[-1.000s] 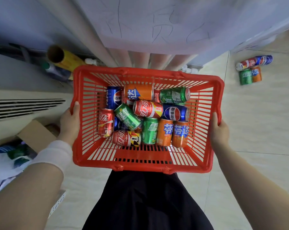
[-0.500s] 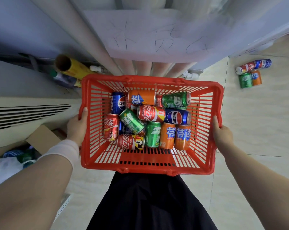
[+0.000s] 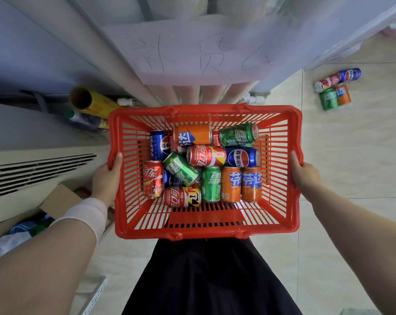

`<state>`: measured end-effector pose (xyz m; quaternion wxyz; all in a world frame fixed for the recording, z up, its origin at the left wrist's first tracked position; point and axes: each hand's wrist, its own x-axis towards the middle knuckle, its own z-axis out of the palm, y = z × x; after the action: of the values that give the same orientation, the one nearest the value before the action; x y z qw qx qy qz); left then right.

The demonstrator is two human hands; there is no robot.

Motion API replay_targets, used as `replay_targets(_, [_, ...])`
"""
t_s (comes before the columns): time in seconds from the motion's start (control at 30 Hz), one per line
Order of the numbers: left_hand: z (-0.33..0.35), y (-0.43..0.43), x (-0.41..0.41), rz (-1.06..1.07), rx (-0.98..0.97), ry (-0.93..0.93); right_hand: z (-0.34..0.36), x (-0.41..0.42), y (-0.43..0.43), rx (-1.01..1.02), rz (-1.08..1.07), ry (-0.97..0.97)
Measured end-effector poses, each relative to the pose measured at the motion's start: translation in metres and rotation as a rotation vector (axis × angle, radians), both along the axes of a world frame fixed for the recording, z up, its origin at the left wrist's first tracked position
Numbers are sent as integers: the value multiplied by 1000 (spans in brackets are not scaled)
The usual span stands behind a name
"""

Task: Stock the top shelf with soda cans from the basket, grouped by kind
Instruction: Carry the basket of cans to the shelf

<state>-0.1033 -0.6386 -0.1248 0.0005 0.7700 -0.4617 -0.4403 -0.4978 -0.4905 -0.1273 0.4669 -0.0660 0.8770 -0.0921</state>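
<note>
The basket (image 3: 206,218) has dropped slightly. The left hand (image 3: 105,178) and right hand (image 3: 306,176) clasp its side rims. The cans (image 3: 206,155) lie jumbled sideways inside, midway between both hands.

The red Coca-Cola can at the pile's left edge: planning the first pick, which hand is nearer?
Left. The left hand grips the basket rim just beside the Coca-Cola can; the right hand grips the opposite rim, across the whole pile.

Likely a shop: red basket (image 3: 297,133), soda cans (image 3: 206,156).
</note>
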Motion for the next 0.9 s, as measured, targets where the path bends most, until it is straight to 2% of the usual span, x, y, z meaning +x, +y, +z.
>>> replay_targets(0.17, [12,-2,-13,-39,-42,13,8,-3,20,11,-22,-26])
replay_targets(0.3, [23,-4,-26,-153,-50,5,19,0,53,16,-68,-19])
replay_targets(0.57, [41,-9,-61,-412,-26,29,52,12,125,-44,-288,2])
replay_targets(0.9, [64,15,-142,-697,-54,-26,69,28,236,17,-519,82])
